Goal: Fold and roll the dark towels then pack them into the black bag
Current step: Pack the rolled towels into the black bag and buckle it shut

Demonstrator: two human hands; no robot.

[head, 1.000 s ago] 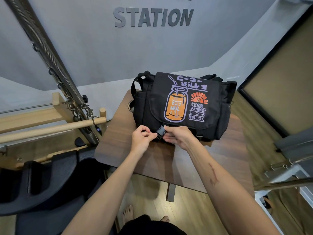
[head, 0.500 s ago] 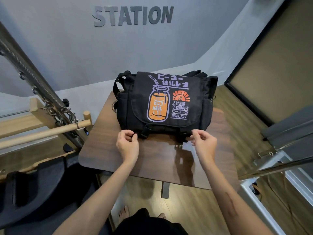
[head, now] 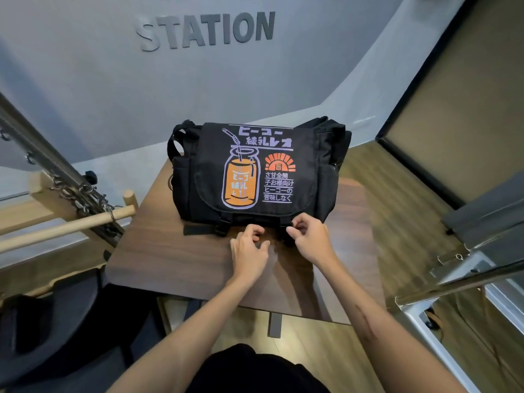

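From the head camera, a black bag [head: 255, 171] stands on a dark wooden table [head: 158, 259], set toward the table's far edge with its flap closed over the front. The flap carries a print of an orange can with a straw, an orange sun emblem and lines of pale lilac lettering. Two straps with buckles hang from the lower edge of the flap; the left buckle [head: 222, 226] sits against the front of the bag, with a short strap end lying flat on the table beside it. The right hand [head: 309, 239] is at the right buckle, its fingers curled with thumb and forefinger close together at the strap, which shows dark beneath them; whether they actually pinch it cannot be told. The left hand [head: 249, 251] is just beside it, a little nearer the viewer, over the table in front of the bag, fingers loosely curled and nothing visible in them. Both forearms reach in from the bottom of the picture. No towels can be seen outside the bag. To the left stands a wooden frame with a round wooden bar [head: 65, 228], chains and a long metal spring [head: 48, 160]. Behind the table a grey wall [head: 85, 80] bears raised letters reading STATION. The floor [head: 402, 194] to the right is wood plank.
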